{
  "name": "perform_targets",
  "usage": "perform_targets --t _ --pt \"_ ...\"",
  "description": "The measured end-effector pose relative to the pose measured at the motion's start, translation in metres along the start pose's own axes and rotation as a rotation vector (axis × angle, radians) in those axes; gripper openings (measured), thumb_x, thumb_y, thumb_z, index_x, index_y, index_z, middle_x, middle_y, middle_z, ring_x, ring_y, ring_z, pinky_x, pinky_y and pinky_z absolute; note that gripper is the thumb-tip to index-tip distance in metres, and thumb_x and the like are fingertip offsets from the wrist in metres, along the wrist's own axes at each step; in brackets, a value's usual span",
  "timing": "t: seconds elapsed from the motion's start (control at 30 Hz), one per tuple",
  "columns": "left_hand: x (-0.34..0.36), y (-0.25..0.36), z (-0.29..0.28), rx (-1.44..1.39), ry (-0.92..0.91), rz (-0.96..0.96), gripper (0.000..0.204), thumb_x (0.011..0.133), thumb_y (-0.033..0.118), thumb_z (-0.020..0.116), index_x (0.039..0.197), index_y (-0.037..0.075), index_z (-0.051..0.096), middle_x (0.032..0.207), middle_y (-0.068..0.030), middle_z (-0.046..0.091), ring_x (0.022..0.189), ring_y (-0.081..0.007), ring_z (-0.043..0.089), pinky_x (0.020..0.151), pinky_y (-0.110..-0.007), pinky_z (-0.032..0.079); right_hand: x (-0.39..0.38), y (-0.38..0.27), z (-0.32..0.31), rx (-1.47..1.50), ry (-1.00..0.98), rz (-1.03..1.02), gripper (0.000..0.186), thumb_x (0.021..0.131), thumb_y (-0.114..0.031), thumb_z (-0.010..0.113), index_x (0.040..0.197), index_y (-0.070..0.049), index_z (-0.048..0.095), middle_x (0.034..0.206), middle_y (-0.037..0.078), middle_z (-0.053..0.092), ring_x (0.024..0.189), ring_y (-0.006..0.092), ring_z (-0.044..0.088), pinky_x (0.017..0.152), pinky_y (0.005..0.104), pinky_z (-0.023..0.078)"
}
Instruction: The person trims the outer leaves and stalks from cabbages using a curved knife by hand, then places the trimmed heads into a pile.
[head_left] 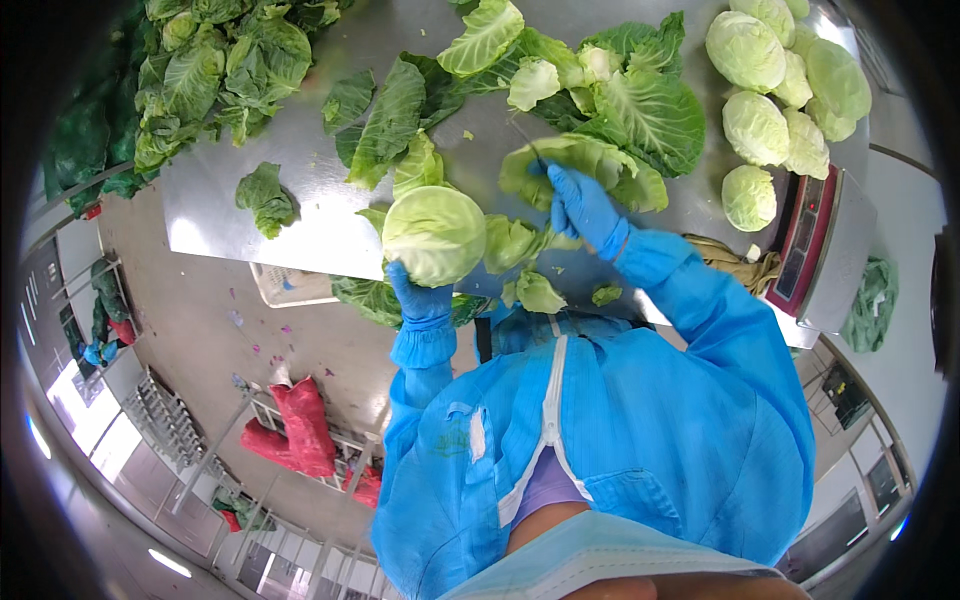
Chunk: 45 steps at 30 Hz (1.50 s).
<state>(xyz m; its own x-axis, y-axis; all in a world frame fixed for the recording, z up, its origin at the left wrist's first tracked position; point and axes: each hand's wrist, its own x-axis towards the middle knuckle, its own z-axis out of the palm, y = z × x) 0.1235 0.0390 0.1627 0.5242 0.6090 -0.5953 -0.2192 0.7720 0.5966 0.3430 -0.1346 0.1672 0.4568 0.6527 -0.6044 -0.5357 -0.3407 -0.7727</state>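
Observation:
A pale green, trimmed cabbage rests at the near edge of the metal table. My left hand, in a blue glove, grips it from below and the near side. My right hand, gloved too, is closed round a knife; its thin blade points away to the upper left over a loose cabbage leaf. Cut leaf pieces lie between my hands. Beyond them spread large dark green outer leaves.
Several trimmed cabbages sit at the far right, near a red-fronted scale. Untrimmed leafy heads are heaped at the far left. A pale crate stands below the table edge. Red sacks rest on a rack farther back.

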Motion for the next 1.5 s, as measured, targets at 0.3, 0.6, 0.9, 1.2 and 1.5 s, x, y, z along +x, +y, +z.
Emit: perform_targets --t 0.3,0.6,0.9,1.2,1.5 --pt "0.004 0.008 0.026 -0.506 -0.310 -0.270 0.086 0.082 0.075 0.046 0.150 0.025 0.029 0.154 -0.0117 0.030 0.140 -0.0385 0.029 0.108 -0.063 0.029 -0.019 -0.049 0.014 -0.099 -0.037 -0.078 0.058 0.099 -0.044 0.049 0.142 -0.005 0.043 0.060 0.006 0.058 0.046 0.0127 0.053 0.047 0.0281 0.044" --pt "-0.019 -0.007 0.092 0.773 -0.402 0.289 0.098 0.065 0.010 0.082 0.147 0.002 0.028 0.140 -0.0158 0.043 0.119 -0.0267 0.053 0.100 -0.040 0.047 -0.058 -0.047 0.024 -0.869 -0.089 -0.362 0.068 0.100 -0.045 0.044 0.154 -0.016 0.017 0.055 0.019 0.056 0.047 0.0323 0.057 0.049 0.0425 0.046" --pt "-0.021 -0.015 0.094 1.071 -0.365 0.391 0.113 0.055 0.017 0.089 0.147 0.000 0.026 0.144 -0.0170 0.039 0.127 -0.0293 0.046 0.106 -0.040 0.039 -0.058 -0.043 0.019 -0.918 -0.149 -0.360 0.073 0.098 -0.049 0.043 0.155 -0.015 0.011 0.057 0.021 0.057 0.049 0.0366 0.057 0.049 0.0453 0.045" --pt "-0.017 -0.025 0.088 1.096 -0.357 0.512 0.114 0.056 0.026 0.090 0.147 -0.001 0.027 0.143 -0.0199 0.039 0.129 -0.0347 0.044 0.108 -0.043 0.035 -0.052 -0.035 0.021 -0.979 -0.063 -0.497 0.070 0.098 -0.045 0.047 0.155 -0.018 0.016 0.060 0.019 0.059 0.049 0.0338 0.059 0.049 0.0423 0.047" --pt "-0.023 -0.029 0.094 1.287 -0.291 0.664 0.112 0.058 0.031 0.090 0.145 -0.003 0.028 0.145 -0.0220 0.037 0.132 -0.0379 0.039 0.110 -0.045 0.031 -0.048 -0.040 0.023 -1.102 0.012 -0.582 0.069 0.097 -0.044 0.049 0.154 -0.019 0.020 0.059 0.017 0.058 0.049 0.0317 0.059 0.047 0.0401 0.046"
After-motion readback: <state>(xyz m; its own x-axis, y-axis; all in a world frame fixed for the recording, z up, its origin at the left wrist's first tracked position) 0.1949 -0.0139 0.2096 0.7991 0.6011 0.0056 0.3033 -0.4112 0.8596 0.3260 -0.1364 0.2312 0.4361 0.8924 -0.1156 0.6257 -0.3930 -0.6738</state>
